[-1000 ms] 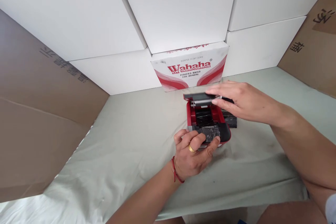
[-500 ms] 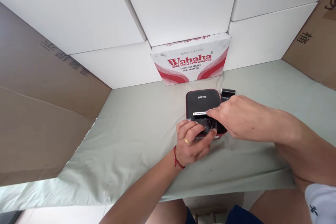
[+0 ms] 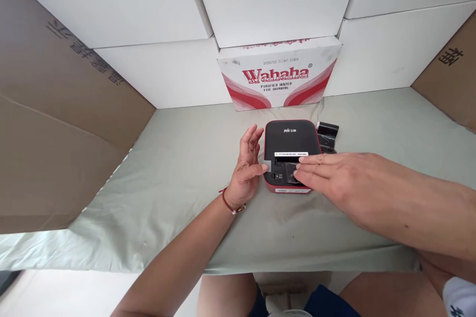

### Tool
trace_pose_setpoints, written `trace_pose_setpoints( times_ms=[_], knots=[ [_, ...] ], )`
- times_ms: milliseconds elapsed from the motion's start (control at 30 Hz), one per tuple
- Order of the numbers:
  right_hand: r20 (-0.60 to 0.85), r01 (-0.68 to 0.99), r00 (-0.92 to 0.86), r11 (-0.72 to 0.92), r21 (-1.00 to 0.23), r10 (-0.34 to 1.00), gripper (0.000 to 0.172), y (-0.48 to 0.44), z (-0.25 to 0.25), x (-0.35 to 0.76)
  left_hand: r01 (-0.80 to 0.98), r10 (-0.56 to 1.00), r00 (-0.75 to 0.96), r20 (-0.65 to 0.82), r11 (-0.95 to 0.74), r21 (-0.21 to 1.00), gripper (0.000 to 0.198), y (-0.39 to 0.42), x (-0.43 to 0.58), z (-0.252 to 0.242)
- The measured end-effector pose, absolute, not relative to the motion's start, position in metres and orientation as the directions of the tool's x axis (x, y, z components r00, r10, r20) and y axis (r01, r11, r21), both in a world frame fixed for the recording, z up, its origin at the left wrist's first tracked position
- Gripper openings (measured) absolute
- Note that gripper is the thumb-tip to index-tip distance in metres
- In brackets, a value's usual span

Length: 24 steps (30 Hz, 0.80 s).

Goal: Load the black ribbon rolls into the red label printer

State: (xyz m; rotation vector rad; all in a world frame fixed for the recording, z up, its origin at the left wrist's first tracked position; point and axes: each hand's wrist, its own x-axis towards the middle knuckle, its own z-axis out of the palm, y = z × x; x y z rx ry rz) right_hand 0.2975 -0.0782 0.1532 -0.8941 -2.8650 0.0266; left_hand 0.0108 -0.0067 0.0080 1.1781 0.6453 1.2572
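Observation:
On the cloth in the head view sits a box-shaped device (image 3: 290, 136), black on top with red sides, a printed logo and a white label strip. It looks like a small receipt printer. A recess shows in its near half. Over that recess lies a small shiny, see-through dark plastic piece (image 3: 289, 172), its right end under the fingertips of my right hand (image 3: 345, 178), which seem to grip it. My left hand (image 3: 247, 166) is open at the device's left side, its thumb by a clear tape tab (image 3: 267, 166) on the edge.
Behind the device stands a white and red Wahaha water carton (image 3: 280, 79) against large white boxes (image 3: 156, 0). A black object in shiny plastic (image 3: 327, 133) lies at the device's right. Brown cardboard (image 3: 67, 124) rises on the left and more on the right. The green cloth (image 3: 178, 198) hangs over the near edge.
My left hand has left the recess, moved left and opened beside the device. My right hand has come lower, onto the plastic piece. The camera view has shifted slightly.

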Motion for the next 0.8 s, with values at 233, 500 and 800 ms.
trace_pose_setpoints(
  times_ms=[233, 500, 800],
  knots=[
    [0.045, 0.568, -0.823, 0.822, 0.039, 0.566, 0.034, -0.090, 0.153, 0.281, -0.492, 0.908, 0.386, 0.164, 0.052, 0.869, 0.107, 0.007, 0.016, 0.005],
    [0.008, 0.573, -0.819, 0.819, 0.038, 0.573, 0.031, -0.090, 0.159, 0.274, -0.463, 0.866, 0.452, 0.213, 0.024, 0.886, 0.126, 0.008, 0.013, 0.008],
    [0.035, 0.588, -0.809, 0.808, 0.027, 0.587, 0.025, -0.087, 0.162, 0.280, -0.444, 0.870, 0.456, 0.186, 0.042, 0.895, 0.126, 0.013, 0.012, 0.004]
  ],
)
